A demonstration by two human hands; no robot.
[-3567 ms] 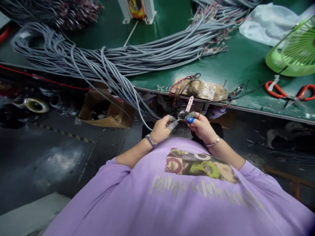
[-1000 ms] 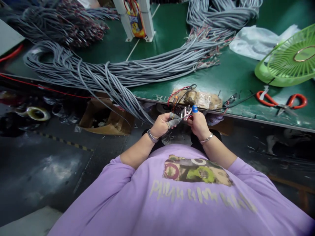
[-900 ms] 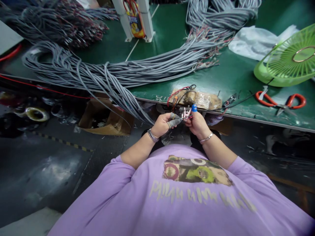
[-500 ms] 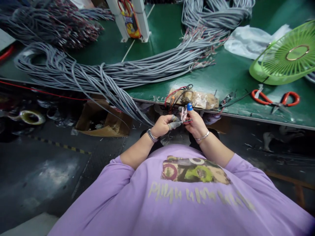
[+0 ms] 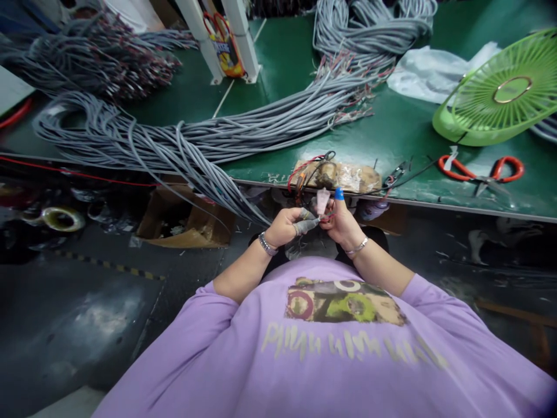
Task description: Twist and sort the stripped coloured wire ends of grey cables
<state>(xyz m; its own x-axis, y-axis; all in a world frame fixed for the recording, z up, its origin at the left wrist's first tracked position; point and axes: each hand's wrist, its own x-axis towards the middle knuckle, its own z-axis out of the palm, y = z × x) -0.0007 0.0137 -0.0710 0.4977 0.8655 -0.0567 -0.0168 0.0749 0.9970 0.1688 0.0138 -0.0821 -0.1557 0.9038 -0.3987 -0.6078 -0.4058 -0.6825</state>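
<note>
At the table's front edge, my left hand (image 5: 285, 226), with grey covers on its fingertips, is closed in a pinch on thin cable wires. A bundle of grey cables (image 5: 209, 154) drapes off the table toward this hand. My right hand (image 5: 343, 225) is curled close beside it, its thumb in a blue cap (image 5: 339, 193) pointing up. Between the hands a pale pink, tapered clip-like piece (image 5: 322, 202) stands up at my right fingers. Thin red wires (image 5: 329, 217) show just below it. Exactly how the fingers grip is partly hidden.
Behind my hands lies a worn brown block (image 5: 350, 176) with black and red leads. Orange-handled scissors (image 5: 482, 174) and a green fan (image 5: 505, 93) are on the right. More cable coils (image 5: 369, 26) lie farther back. An open cardboard box (image 5: 187, 223) stands below the table.
The pink piece has turned so its wider face shows. My right thumb has shifted slightly right and down, away from it. My left hand stays almost in place; the view has shifted slightly.
</note>
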